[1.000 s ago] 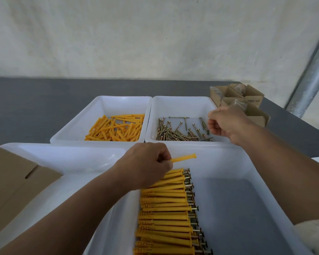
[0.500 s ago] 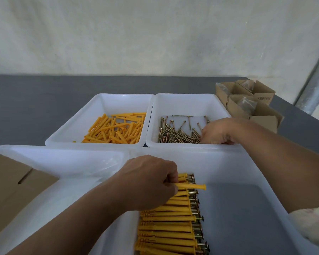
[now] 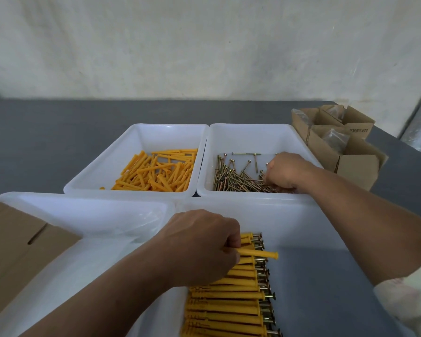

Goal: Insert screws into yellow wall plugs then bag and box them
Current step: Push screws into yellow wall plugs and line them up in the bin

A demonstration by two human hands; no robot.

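Head view: the left hand [image 3: 204, 246] sits at 6 o'clock, its fingers and thumb curled tight around one smooth, tapered yellow wall plug [image 3: 258, 253] whose flared collar points toward 3 o'clock. It hovers just above a neat row of assembled plugs [image 3: 229, 300], ribbed yellow plastic with brassy screw heads protruding, lying side by side in a glossy white plastic tray [image 3: 301, 215]. At 3 o'clock the right hand [image 3: 287, 172] reaches into a rectangular white bin [image 3: 253, 128], knuckles up and fingers curled down into a tangled heap of thin metallic screws [image 3: 236, 178]; whether they hold one cannot be told. Just beside it at 9 o'clock, a matching bin [image 3: 156, 128] holds loose yellow plugs [image 3: 156, 173] in a jumble. Open corrugated cardboard boxes [image 3: 338, 142] stand at 2 o'clock with crinkled clear bags inside. Flat brown cardboard [image 3: 10, 251] lies at 8 o'clock. A matte grey table [image 3: 46, 142] carries everything.
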